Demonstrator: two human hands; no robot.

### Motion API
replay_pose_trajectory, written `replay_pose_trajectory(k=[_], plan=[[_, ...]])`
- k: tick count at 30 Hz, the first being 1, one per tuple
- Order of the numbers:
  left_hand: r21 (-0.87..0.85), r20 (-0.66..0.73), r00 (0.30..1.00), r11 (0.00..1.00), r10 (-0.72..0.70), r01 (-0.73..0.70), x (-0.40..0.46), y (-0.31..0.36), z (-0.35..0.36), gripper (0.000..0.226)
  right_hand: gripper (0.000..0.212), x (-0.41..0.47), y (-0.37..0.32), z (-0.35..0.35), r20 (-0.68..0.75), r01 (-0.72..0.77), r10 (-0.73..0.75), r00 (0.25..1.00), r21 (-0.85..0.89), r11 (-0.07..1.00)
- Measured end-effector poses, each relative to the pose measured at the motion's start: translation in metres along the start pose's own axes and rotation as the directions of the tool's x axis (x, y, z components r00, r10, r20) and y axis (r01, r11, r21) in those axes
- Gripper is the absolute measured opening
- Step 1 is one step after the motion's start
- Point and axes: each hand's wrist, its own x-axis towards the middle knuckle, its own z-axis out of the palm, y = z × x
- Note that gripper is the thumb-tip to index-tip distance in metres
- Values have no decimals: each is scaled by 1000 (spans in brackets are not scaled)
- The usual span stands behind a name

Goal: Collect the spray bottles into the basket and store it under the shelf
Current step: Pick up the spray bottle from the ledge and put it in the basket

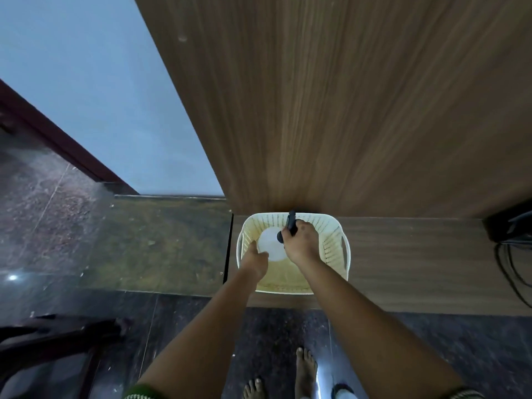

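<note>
A cream perforated plastic basket (334,249) stands on the low wooden base of the shelf unit, right against the tall wooden panel. Inside it a white spray bottle (270,244) with a black trigger head (291,221) shows from above. My right hand (300,243) is closed around the bottle's black head and neck, inside the basket. My left hand (254,259) rests with curled fingers against the bottle's left side near the basket's left wall; whether it grips the bottle or the rim is unclear.
The tall wood-grain panel (345,110) rises directly behind the basket. The wooden base (417,266) runs to the right, with black cables (509,254) at its far right end. Dark stone floor, my bare feet (305,372) and a dark chair (57,341) at lower left.
</note>
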Motion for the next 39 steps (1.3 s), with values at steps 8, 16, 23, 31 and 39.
replay_pose_trajectory(k=[8,16,23,31,39], plan=[[42,-7,1000,999,7,-7,27,-10,1,50,29,23,3,41,-4,2,-2,1000,-27,1000],[32,85,996,999,28,-31,40,-8,0,54,31,29,5,64,-7,-27,28,1000,40,999],[8,111,989,995,93,-95,55,-21,-2,53,38,31,1,69,-48,-63,67,997,88,994],[88,84,974,972,210,-217,49,-15,-10,49,32,28,3,71,-37,-62,68,997,148,987],[149,59,973,962,224,-230,50,-17,-8,43,43,25,2,64,13,5,-7,1000,118,993]])
